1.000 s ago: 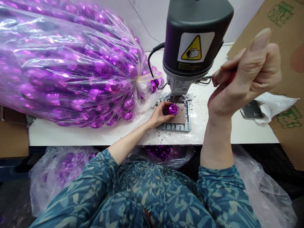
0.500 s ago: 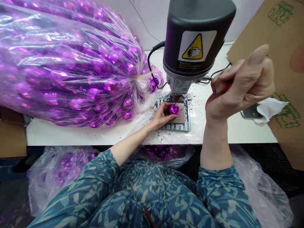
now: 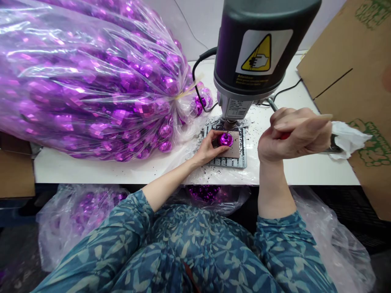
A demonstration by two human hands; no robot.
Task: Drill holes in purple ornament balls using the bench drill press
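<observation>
My left hand (image 3: 209,148) pinches a small shiny purple ball (image 3: 225,139) on a tan pad (image 3: 235,149) that lies on the slotted metal base (image 3: 229,162) of a bench drill press (image 3: 259,53). The ball sits right under the spindle (image 3: 229,123). My right hand (image 3: 293,134) is closed around the drill's red-tipped feed lever (image 3: 273,104), to the right of the base at about table height.
A big clear bag full of purple balls (image 3: 88,77) lies on the white table (image 3: 91,171) at the left. Cardboard box flaps (image 3: 354,85) stand at the right, with white tissue (image 3: 348,138). More bagged balls (image 3: 82,207) sit under the table. Dark chips litter the base.
My right hand has swung the lever downward from head height to near the table. My left hand has slid the purple ball a little further in under the spindle.
</observation>
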